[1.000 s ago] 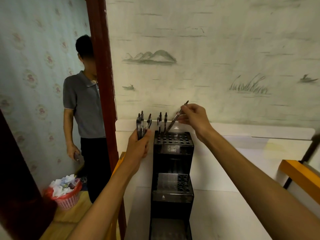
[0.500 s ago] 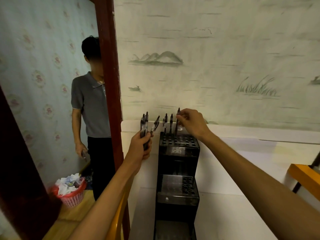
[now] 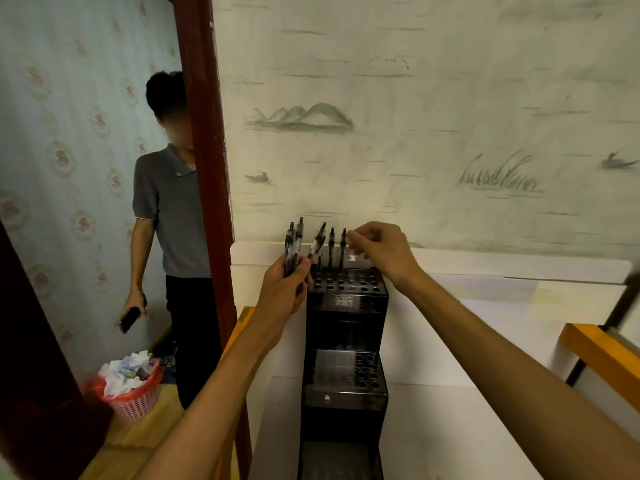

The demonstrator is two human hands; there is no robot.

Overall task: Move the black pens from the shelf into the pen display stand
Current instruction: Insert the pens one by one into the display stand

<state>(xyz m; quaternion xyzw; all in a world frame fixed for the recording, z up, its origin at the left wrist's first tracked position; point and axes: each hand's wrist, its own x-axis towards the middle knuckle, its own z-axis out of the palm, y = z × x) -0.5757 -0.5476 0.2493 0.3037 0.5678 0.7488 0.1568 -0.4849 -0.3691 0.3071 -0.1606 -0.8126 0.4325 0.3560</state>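
Dim, flat indoor light, no glare. My hands (image 3: 377,251) are slightly soft, and pen stand (image 3: 346,341) below them goes near-black, detail lost. Wide-angle bends door post (image 3: 204,168) left of my grip.

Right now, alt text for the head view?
The left hand holds a bunch of black pens beside a tiered black pen display stand, while the right hand hovers over two pens standing in its top tier. A bystander stands left.
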